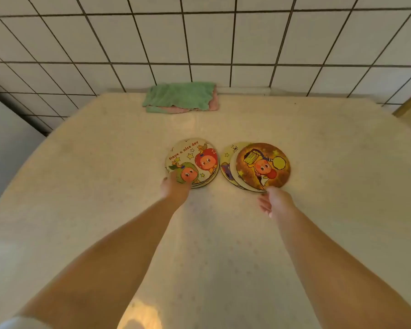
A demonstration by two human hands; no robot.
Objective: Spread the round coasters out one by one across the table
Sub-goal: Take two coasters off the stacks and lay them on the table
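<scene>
Two small piles of round cartoon coasters lie mid-table. The left pile (pixel 192 160) shows a cream coaster reading "Have a nice day", with at least one more edge under it. The right pile is topped by a brown coaster (pixel 262 164), which overlaps a cream and purple one (pixel 227 160). My left hand (pixel 175 188) rests on the near edge of the left pile, fingertips on or under the top coaster; the grip is hidden. My right hand (pixel 274 200) touches the near rim of the brown coaster, its fingers loose and apart.
The table (pixel 105 174) has a pale cream patterned cover. A folded green and pink cloth (pixel 180 97) lies at the far edge against the white tiled wall (pixel 199 39). The table's left edge drops off near a grey surface (pixel 7 143).
</scene>
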